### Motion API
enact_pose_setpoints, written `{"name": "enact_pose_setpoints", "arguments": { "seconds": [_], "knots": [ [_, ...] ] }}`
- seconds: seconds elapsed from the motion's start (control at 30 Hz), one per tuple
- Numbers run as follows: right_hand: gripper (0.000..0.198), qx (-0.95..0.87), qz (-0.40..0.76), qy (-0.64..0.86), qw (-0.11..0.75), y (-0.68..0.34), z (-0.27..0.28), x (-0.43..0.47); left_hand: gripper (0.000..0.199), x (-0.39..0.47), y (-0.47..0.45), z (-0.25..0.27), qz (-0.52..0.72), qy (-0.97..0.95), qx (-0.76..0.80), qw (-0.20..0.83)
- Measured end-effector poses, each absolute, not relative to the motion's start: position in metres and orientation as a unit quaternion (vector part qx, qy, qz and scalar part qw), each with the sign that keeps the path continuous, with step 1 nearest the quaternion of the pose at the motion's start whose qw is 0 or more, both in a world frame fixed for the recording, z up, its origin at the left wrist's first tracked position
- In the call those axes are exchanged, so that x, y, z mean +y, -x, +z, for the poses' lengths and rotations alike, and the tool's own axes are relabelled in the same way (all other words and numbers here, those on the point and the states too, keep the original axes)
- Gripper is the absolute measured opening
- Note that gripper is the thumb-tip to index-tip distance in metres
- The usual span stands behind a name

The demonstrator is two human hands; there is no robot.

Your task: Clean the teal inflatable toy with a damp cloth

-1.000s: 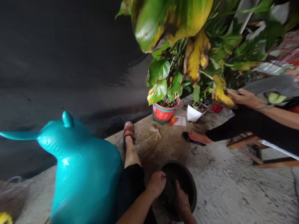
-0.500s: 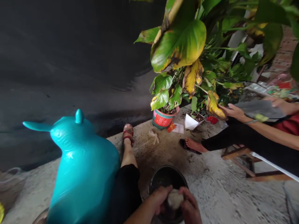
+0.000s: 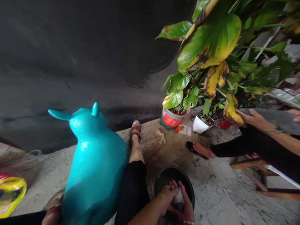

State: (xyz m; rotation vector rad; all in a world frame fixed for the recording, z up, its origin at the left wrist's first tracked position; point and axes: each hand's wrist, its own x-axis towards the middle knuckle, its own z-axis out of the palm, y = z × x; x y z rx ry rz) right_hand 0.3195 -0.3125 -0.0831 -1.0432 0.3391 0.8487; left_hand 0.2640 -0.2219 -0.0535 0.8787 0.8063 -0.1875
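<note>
Over a dark round basin on the floor, both my hands are closed on a pale, rounded lump; blur hides its kind. My left hand presses against its left side with bent fingers. From the right, my right hand cups it, with a thin band at the wrist. The lump sits low, within the basin's outline. Most of the basin's inside is dark and hidden behind my hands.
A teal inflatable animal stands between my legs. Potted plants, one in a red and green pot, stand near the dark wall. At right, a seated person's hand is near a grey sheet. A yellow packet lies at far left.
My view has swung left, so things appear farther right. My hands have closed more tightly around the pale lump, covering more of it, with my left hand now partly over it.
</note>
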Motion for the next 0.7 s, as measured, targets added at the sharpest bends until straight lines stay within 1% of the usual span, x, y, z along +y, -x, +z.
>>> {"name": "enact_pose_setpoints", "arguments": {
  "seconds": [0.1, 0.17, 0.2, 0.27, 0.4, 0.5, 0.57, 0.63, 0.7],
  "knots": [
    [0.066, 0.124, 0.322, 0.522, 0.78, -0.33, -0.079, -0.316, 0.065, -0.221, -0.262, -0.047, -0.081, -0.386, 0.334, 0.856],
    [0.065, 0.099, 0.308, 0.531, 0.783, -0.336, -0.074, -0.318, 0.078, -0.221, -0.26, -0.044, -0.077, -0.377, 0.313, 0.868],
    [0.064, 0.091, 0.308, 0.532, 0.784, -0.338, -0.071, -0.318, 0.082, -0.221, -0.26, -0.043, -0.076, -0.374, 0.309, 0.871],
    [0.065, 0.08, 0.313, 0.533, 0.783, -0.339, -0.065, -0.317, 0.082, -0.22, -0.259, -0.042, -0.075, -0.374, 0.305, 0.873],
    [0.068, 0.081, 0.328, 0.537, 0.773, -0.338, -0.056, -0.312, 0.074, -0.219, -0.26, -0.042, -0.094, -0.386, 0.282, 0.873],
    [0.061, 0.059, 0.334, 0.549, 0.764, -0.337, -0.053, -0.31, 0.065, -0.221, -0.261, -0.044, -0.118, -0.414, 0.279, 0.859],
    [0.054, 0.041, 0.341, 0.555, 0.758, -0.338, -0.053, -0.309, 0.052, -0.224, -0.261, -0.048, -0.138, -0.443, 0.29, 0.837],
    [0.046, 0.039, 0.347, 0.563, 0.749, -0.339, -0.056, -0.308, 0.035, -0.228, -0.261, -0.053, -0.161, -0.477, 0.301, 0.81],
    [0.046, 0.048, 0.345, 0.575, 0.741, -0.34, -0.06, -0.306, 0.022, -0.232, -0.26, -0.058, -0.18, -0.51, 0.307, 0.783]
  ]
}}
